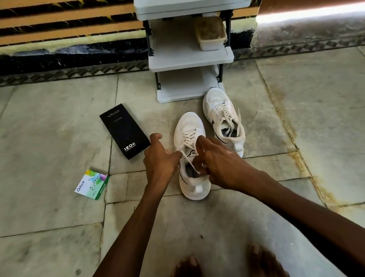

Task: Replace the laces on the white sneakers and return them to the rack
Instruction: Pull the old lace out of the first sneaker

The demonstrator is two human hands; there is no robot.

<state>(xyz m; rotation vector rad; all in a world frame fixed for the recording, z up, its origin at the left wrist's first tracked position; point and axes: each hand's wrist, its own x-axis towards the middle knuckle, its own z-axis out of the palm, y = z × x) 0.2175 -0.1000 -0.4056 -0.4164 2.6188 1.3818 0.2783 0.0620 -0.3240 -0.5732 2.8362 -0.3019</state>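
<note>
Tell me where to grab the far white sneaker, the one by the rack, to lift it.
Pinch the heel collar of the far sneaker, coming from above on the near side. It stands on its sole, toe toward the rack, so its open mouth faces up and the heel points at you.

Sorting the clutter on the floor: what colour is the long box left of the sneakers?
Black, with pale lettering; the head view shows the box clearly.
</note>
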